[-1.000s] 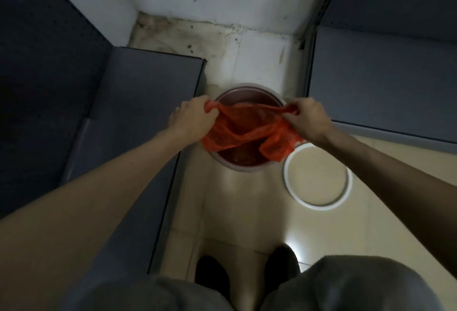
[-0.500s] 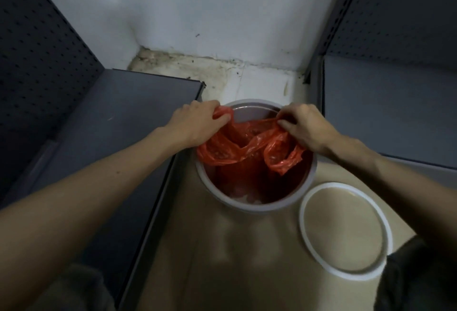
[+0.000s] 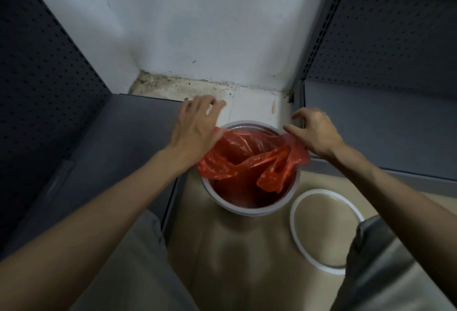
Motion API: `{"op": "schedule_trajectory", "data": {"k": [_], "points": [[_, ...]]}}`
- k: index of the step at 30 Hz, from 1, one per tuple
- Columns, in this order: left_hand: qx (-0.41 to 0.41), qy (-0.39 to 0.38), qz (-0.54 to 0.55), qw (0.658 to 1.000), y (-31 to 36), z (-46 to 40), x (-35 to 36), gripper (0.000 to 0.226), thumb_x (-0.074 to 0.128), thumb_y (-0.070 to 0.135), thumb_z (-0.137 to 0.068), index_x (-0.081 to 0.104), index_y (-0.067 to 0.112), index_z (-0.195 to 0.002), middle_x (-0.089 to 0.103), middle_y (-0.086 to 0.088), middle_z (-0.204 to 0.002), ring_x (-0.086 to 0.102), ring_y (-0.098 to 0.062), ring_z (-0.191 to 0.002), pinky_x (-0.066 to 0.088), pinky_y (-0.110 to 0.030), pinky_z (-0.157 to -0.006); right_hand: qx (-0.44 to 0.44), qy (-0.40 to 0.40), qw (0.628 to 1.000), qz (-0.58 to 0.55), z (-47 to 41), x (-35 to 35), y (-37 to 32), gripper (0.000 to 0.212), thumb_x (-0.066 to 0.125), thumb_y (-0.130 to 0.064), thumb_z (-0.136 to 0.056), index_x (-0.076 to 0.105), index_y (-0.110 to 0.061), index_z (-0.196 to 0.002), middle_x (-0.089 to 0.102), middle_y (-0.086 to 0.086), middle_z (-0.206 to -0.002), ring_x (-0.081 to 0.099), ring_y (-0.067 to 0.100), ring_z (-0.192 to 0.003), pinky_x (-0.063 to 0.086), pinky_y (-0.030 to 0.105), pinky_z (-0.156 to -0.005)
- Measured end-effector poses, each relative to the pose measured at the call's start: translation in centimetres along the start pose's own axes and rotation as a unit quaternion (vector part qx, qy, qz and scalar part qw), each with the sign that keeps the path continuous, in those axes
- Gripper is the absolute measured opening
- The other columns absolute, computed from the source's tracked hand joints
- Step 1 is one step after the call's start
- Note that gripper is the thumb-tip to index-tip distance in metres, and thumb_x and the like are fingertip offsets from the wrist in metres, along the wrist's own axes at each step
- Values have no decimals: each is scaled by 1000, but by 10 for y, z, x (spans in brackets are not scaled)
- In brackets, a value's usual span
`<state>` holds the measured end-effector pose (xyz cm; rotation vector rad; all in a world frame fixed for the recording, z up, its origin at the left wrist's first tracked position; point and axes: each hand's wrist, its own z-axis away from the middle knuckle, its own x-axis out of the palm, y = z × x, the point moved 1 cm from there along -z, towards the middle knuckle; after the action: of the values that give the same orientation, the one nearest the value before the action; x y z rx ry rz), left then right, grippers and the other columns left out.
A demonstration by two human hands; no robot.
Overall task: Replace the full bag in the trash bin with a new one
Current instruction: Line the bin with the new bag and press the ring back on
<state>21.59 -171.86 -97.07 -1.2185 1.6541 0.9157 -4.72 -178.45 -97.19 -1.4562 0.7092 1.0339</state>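
A round white trash bin (image 3: pixel 249 211) stands on the tiled floor in a corner between two shelves. A thin red plastic bag (image 3: pixel 242 152) hangs loosely in its mouth, bunched and partly folded inward. My left hand (image 3: pixel 195 125) holds the bag's edge at the bin's left rim, with its fingers stretched out past the rim. My right hand (image 3: pixel 314 132) holds the opposite edge at the right rim, fingers loosely curled. The bin's bottom is hidden under the bag.
A white ring-shaped bin collar (image 3: pixel 321 191) lies on the floor just right of the bin. Dark grey shelf bases (image 3: pixel 111 137) (image 3: pixel 383 125) with pegboard backs flank the bin closely. A white wall (image 3: pixel 210 26) closes the corner. My knees (image 3: pixel 138 273) (image 3: pixel 385 268) are low at both sides.
Both hands have moved apart from the middle to the bin's left and right rims, spreading the red bag's mouth. The view has dropped closer to the bin.
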Motion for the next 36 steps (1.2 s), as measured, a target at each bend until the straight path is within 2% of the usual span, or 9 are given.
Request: {"op": "schedule_trajectory", "data": {"k": [3, 6, 9, 12, 17, 20, 23, 27, 36], "points": [[143, 53, 36, 988, 29, 8, -1, 22, 66, 23, -89, 62, 5, -101, 60, -10, -95, 55, -23, -85, 47, -33, -75, -64, 92, 993, 36, 13, -3, -19, 30, 64, -31, -86, 65, -5, -100, 57, 17, -106, 50, 34, -104, 45, 45, -87], [215, 15, 46, 975, 52, 28, 10, 22, 66, 28, -88, 64, 8, -97, 61, -8, -92, 56, -22, -84, 47, -32, -75, -131, 82, 988, 20, 39, 7, -38, 23, 61, -28, -88, 60, -5, -88, 55, 12, -91, 53, 31, -90, 45, 41, -74], [177, -76, 25, 981, 63, 44, 21, 37, 69, 38, -83, 62, 9, -103, 61, -9, -99, 57, -26, -91, 48, -38, -74, -154, 11, 987, 34, 67, 22, -41, 23, 61, -30, -88, 55, -9, -93, 55, 9, -95, 58, 31, -85, 47, 40, -69], [120, -143, -27, 982, 64, 52, 27, 50, 68, 42, -80, 52, 13, -117, 57, -6, -109, 53, -24, -98, 44, -37, -77, -97, -40, 993, 56, 83, 32, -34, 44, 65, -38, -85, 47, -8, -112, 54, 13, -111, 58, 35, -101, 47, 42, -79], [67, -158, -41, 984, 61, 48, 24, 27, 54, 22, -88, 53, 16, -115, 61, -3, -107, 54, -22, -99, 41, -36, -83, 18, -45, 991, 125, 88, 31, -22, 75, 69, -59, -71, 40, -9, -120, 50, 12, -119, 53, 33, -110, 49, 45, -87], [86, -141, -9, 986, 58, 47, 18, 22, 46, 23, -93, 62, 17, -105, 64, -1, -102, 56, -20, -95, 44, -35, -80, -8, -89, 987, 132, 85, 25, -15, 69, 69, -49, -73, 44, -9, -123, 54, 13, -123, 50, 33, -114, 43, 45, -97], [133, -135, 33, 981, 53, 53, 10, 23, 52, 22, -92, 71, 14, -103, 62, -2, -102, 56, -18, -92, 48, -33, -74, -87, -125, 982, 115, 87, 18, -10, 45, 64, -28, -79, 53, -12, -120, 54, 10, -127, 47, 29, -114, 40, 43, -98], [153, -153, 85, 973, 49, 64, 1, 22, 58, 19, -91, 74, 13, -104, 55, -2, -96, 51, -13, -87, 43, -28, -68, -161, -90, 981, 61, 94, 14, -6, 26, 60, -7, -81, 66, -12, -106, 53, 8, -118, 47, 27, -112, 44, 41, -93], [147, -171, 105, 969, 44, 92, -4, 24, 59, 23, -88, 73, 19, -107, 58, 7, -92, 51, -11, -86, 46, -33, -78, -227, -103, 967, 61, 115, 13, 0, 23, 62, -18, -73, 74, -27, -91, 53, -2, -94, 51, 21, -94, 47, 37, -78]]}}
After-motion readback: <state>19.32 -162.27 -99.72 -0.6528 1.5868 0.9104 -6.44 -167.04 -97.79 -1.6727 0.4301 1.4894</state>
